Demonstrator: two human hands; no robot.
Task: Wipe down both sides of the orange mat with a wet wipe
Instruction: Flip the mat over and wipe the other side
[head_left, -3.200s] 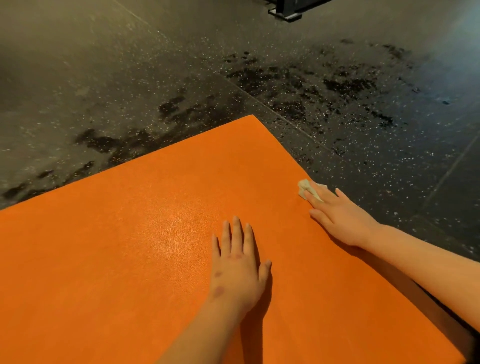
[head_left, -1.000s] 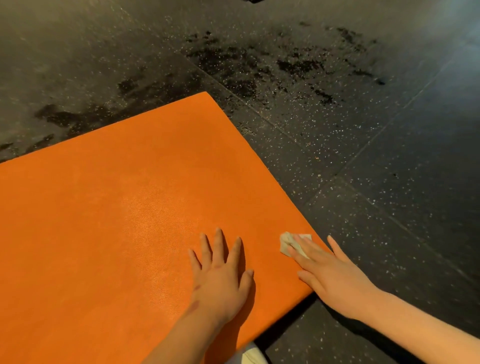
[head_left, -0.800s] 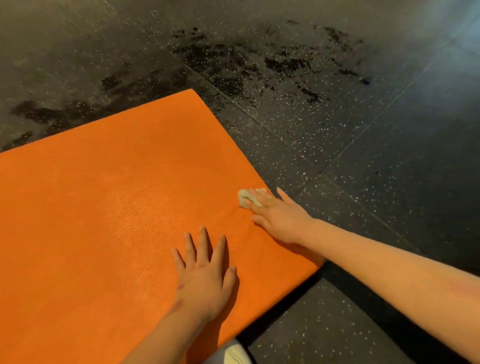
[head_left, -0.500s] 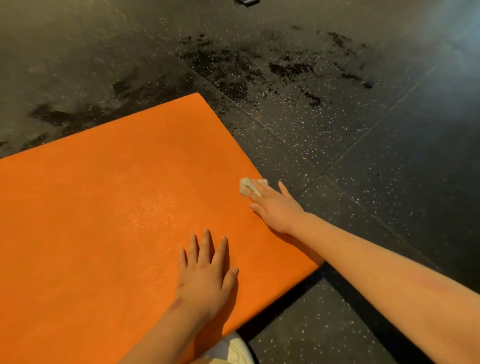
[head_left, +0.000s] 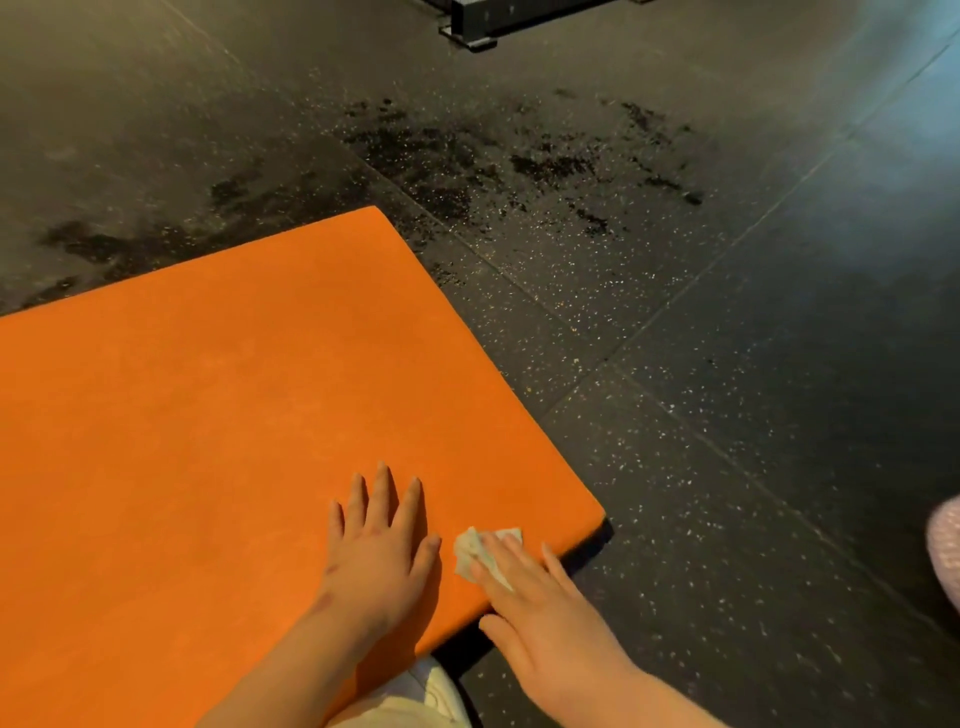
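The left hand (head_left: 382, 551) lies flat on the orange mat (head_left: 234, 415), its fingers straight and slightly spread, holding nothing. Just to its right, the right hand (head_left: 540, 618) presses a wet wipe (head_left: 480, 551) onto the mat with straight, nearly closed fingers; the thumb sticks out to the side over the mat's near edge. The wipe is a small, crumpled, pale wad, partly covered by the fingertips, and it sits close to the mat's near right corner.

The mat is a thick rectangular slab with a fine, grainy, matte surface. It lies on a dark speckled floor (head_left: 701, 364) of large tiles with thin seams. Beyond its far corner the floor carries blotchy dark patches (head_left: 467, 156).

The mat's left part runs out of view. A white shoe (head_left: 436, 686) peeks out under its near edge, mostly hidden. A dark boxy object (head_left: 498, 23) is cut off at the top, and a pinkish shape (head_left: 948, 551) at the right border is too cropped to identify.
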